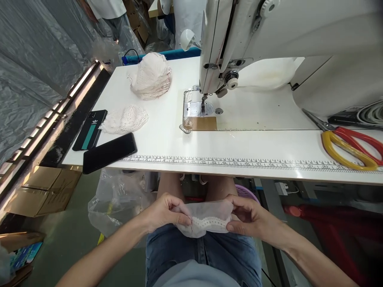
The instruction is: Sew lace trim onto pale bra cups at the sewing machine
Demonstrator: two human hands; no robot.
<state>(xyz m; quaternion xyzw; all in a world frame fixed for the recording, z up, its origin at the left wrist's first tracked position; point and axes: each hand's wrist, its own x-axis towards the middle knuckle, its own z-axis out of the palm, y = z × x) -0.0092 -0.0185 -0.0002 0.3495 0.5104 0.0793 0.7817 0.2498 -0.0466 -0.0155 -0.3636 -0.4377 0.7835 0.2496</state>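
Note:
Over my lap, below the table's front edge, a sheer white piece of fabric with a lace trim [209, 223] is stretched between both hands. My left hand [167, 213] pinches its left end between thumb and fingers. At the opposite end, my right hand [247, 217] grips the fabric the same way, thumb in front. A thin reddish seam line shows near my left thumb. On the table lie a stack of pale lace pieces [152, 77] and a smaller lace piece [125, 120]. The sewing machine's needle and presser foot [203, 105] stand above the metal plate with no fabric beneath.
Two phones, a black one [110, 153] and one with a green stripe [89, 130], lie at the table's left end. Scissors with red and yellow handles [350, 147] rest at the right. A plastic bag [116, 203] and a cardboard box [44, 191] are below left.

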